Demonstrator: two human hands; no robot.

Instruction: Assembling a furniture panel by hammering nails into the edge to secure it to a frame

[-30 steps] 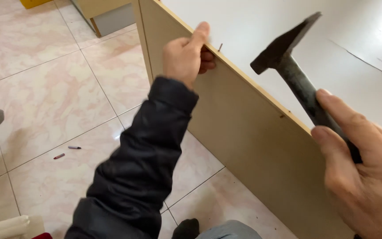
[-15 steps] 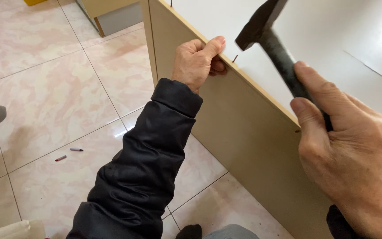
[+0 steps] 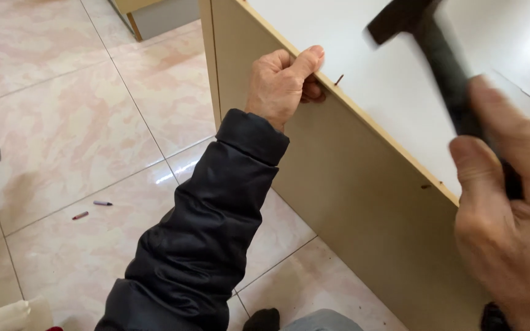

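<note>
Far left: pink-veined tiled floor (image 3: pixel 62 122) with two small pen-like items (image 3: pixel 92 209), one purple and one red, lying near a grout line. A grey shape intrudes at the left edge; its nature cannot be determined.

Centre: the left hand (image 3: pixel 283 83), in a dark padded sleeve (image 3: pixel 203 233), is closed over the top edge of an upright beige panel (image 3: pixel 338 202), thumb lying along the edge and fingers curled on the near face. Just beside the thumb tip, a small nail (image 3: pixel 338 79) stands tilted at the seam where the beige panel meets a white board (image 3: pixel 363 92). Whether the fingers touch the nail cannot be determined.

Right: the right hand (image 3: pixel 510 227) is wrapped tightly round the dark handle of a hammer (image 3: pixel 430 43). The hammer head sits raised above the white board, up and to the right of the nail and apart from it; hammer and right hand are blurred. A second small nail head (image 3: pixel 426 186) shows on the panel edge, near the right hand.
</note>
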